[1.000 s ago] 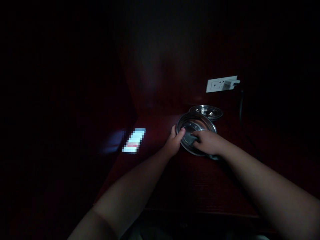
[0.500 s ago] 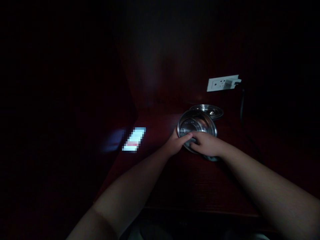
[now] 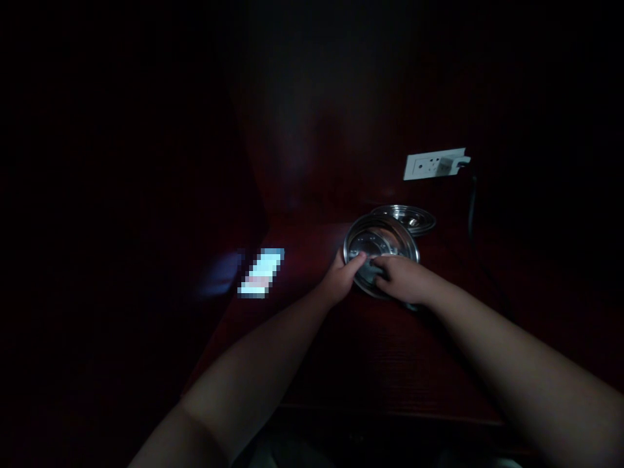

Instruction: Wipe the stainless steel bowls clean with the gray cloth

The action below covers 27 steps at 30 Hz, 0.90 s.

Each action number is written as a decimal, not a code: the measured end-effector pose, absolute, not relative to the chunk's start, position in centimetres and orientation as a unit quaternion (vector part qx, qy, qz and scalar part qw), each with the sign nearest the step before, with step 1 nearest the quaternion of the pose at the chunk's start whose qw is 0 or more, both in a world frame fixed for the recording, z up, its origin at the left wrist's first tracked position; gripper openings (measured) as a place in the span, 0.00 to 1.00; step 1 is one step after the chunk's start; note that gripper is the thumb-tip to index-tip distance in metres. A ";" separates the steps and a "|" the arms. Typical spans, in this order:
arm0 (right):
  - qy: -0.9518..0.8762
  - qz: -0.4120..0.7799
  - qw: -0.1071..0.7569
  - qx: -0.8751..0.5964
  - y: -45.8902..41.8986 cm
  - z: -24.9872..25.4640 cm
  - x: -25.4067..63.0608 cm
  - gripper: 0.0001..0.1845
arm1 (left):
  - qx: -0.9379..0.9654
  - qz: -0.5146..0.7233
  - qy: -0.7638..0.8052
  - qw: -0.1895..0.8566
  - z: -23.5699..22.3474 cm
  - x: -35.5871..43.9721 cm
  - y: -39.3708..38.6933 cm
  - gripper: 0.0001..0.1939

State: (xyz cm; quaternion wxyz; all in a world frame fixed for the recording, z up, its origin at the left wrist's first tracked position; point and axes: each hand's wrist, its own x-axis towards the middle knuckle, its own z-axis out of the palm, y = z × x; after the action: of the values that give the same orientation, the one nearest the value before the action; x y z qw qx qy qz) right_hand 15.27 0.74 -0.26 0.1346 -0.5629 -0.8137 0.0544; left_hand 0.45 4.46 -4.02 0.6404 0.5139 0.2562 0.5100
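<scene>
A shiny steel pot (image 3: 402,239) is tilted with its open mouth toward me over the dark red tabletop. My left hand (image 3: 340,278) grips its left rim, thumb on the inside and the other fingers hidden behind the wall. My right hand (image 3: 403,278) reaches over the near rim into the pot, its fingers curled on a greyish-green cloth (image 3: 366,275). Part of that cloth hangs out below the right hand. Just behind the pot lies a round steel lid (image 3: 414,221), partly covered by it.
A lit phone, its screen blurred (image 3: 262,273), lies left of my arms near the table's left edge. On the back wall is a white socket plate (image 3: 429,165) with a plug and a dark cable (image 3: 471,208). The surroundings are very dark.
My right hand has shifted inside the pot, its fingers now deeper and apart from my left thumb. The pot has moved slightly left. Less cloth shows below the rim.
</scene>
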 end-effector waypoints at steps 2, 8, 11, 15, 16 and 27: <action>-0.809 0.031 0.126 -0.573 0.9 -0.3 15.4 0.14 | 0.513 0.508 0.262 0.641 -3.8 0.4 4.3 0.25; -0.811 0.023 0.125 -0.572 0.9 -0.3 15.5 0.16 | 0.545 0.484 0.248 0.638 -3.3 0.1 3.8 0.28; -0.810 0.048 0.137 -0.568 0.9 -0.3 15.6 0.16 | 0.586 0.457 0.229 0.629 -2.9 -0.2 3.5 0.33; -0.818 0.082 0.162 -0.545 0.7 -0.2 15.4 0.15 | 0.633 0.448 0.207 0.596 -2.9 -0.4 3.3 0.36; -0.824 0.094 0.170 -0.532 0.7 -0.2 15.3 0.15 | 0.635 0.453 0.210 0.589 -3.0 -0.3 3.4 0.35; -0.829 0.127 0.175 -0.516 0.5 -0.3 15.0 0.16 | 0.574 0.496 0.252 0.601 -4.1 0.2 4.3 0.28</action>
State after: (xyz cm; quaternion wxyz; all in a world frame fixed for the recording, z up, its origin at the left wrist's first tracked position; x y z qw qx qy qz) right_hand 14.99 0.47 -0.27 0.1752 -0.5164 -0.8285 0.1269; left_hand 0.19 4.31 -4.14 0.6007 0.5743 0.2525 0.4956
